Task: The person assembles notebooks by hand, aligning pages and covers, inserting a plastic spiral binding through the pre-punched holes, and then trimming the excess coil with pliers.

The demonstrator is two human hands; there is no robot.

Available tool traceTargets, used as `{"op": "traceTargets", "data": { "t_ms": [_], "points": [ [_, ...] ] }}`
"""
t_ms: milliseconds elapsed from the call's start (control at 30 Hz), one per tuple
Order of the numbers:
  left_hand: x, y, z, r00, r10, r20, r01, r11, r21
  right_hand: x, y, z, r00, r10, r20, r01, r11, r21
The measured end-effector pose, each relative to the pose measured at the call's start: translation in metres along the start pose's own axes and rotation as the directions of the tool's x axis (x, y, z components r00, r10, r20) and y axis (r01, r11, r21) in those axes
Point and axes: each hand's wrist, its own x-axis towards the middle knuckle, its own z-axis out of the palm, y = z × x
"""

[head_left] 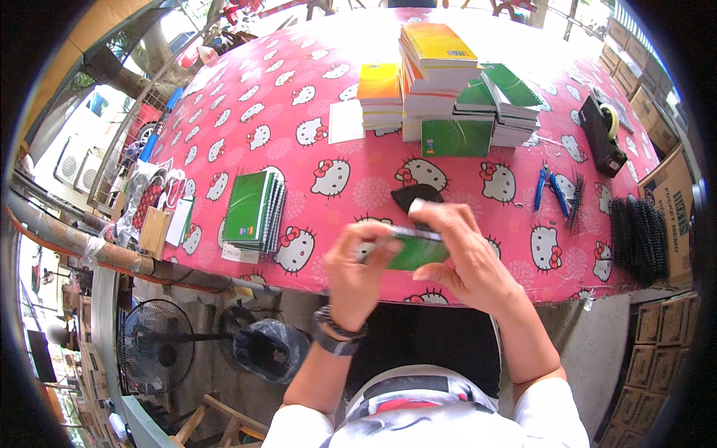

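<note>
Just above the table's near edge, a small green notebook (412,254) is held up, tilted, between my two hands. My left hand (357,261) pinches its left end, the fingers curled and partly blurred. Around its right end curves my right hand (469,257), thumb along the lower side and fingers at the upper edge; a pale wrap shows on one fingertip. Right behind the notebook lies a dark, soft-looking item (414,196). To the left, a stack of green spiral notebooks (250,209) sits on the pink patterned tablecloth (202,246).
Tall stacks of orange notebooks (439,45) and green notebooks (515,89) stand at the back. On the right are blue-handled pliers (551,190), a tape dispenser (601,134), and a pile of black binding coils (638,239) beside a cardboard box (672,201).
</note>
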Motion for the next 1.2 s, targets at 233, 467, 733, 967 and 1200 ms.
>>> {"op": "traceTargets", "data": {
  "t_ms": [233,467,733,967,1200],
  "points": [
    [0.113,0.023,-0.158,0.972,0.229,-0.052,-0.095,0.587,0.804,-0.031,0.057,-0.015,0.968,0.247,-0.041,-0.250,0.943,-0.218],
    [0.170,-0.066,-0.186,0.916,0.001,0.400,-0.400,0.003,0.916,-0.058,0.085,0.014,0.957,0.267,-0.112,-0.279,0.954,-0.106],
    [0.112,-0.055,-0.148,0.869,-0.484,-0.102,0.225,0.204,0.953,-0.044,0.080,0.017,0.961,0.271,-0.056,-0.276,0.956,-0.102],
    [0.113,-0.070,-0.184,0.925,-0.359,0.126,0.022,0.381,0.924,-0.007,0.090,0.048,0.955,0.253,0.154,-0.210,0.944,-0.254],
    [0.105,-0.083,-0.178,0.950,-0.313,-0.014,0.107,0.283,0.953,0.012,0.120,0.002,0.955,-0.037,-0.295,-0.075,0.930,-0.360]
  ]
}}
